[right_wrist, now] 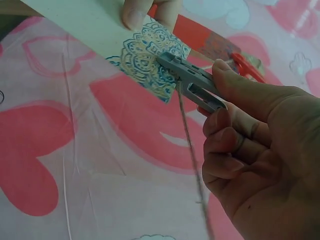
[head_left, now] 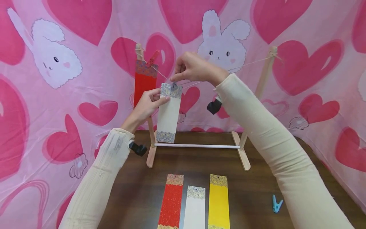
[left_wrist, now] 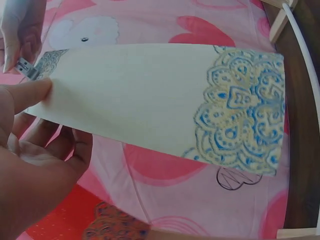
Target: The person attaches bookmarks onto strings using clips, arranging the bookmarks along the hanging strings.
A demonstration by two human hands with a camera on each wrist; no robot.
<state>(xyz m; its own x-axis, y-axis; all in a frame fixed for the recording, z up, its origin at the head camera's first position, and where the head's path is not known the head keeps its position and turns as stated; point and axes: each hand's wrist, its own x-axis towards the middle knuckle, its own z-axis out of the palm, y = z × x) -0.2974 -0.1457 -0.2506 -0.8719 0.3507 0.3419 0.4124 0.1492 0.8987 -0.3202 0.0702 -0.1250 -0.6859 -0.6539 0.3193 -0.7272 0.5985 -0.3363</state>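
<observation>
Pale sleeves (head_left: pixel 94 181) reach up from the bottom of the frame, one on each side. Between them, at bottom centre, three cards lie side by side on the brown surface (head_left: pixel 128 190): a red card (head_left: pixel 171 203), a white card (head_left: pixel 195 210) and a yellow card (head_left: pixel 219 203). None has a peg on it, so I'd count all three as left to do. Off at lower right lies a blue peg (head_left: pixel 276 205), gripping nothing; it's the only loose one I can see, and where others might be I can't tell.

Farther off, left of centre, the left hand (head_left: pixel 147 106) pinches a second white card (head_left: pixel 168 114) near its patterned top, thumb in front and fingers behind. Just above, the right hand (head_left: pixel 195 68) holds a grey peg (right_wrist: pixel 195 82) between thumb and fingers, its nose over that top edge, right where the string (head_left: pixel 251 62) runs. Nearly done, I'd say, though I can't tell whether the peg has bitten on both.

At upper left another red card (head_left: pixel 144 82) hangs by a red peg (head_left: pixel 152 59): finished, by my judgement. Toward the post (head_left: pixel 263 76) at upper right, the string carries nothing that I can see. Pink cloth (head_left: pixel 308 19) closes off the back.
</observation>
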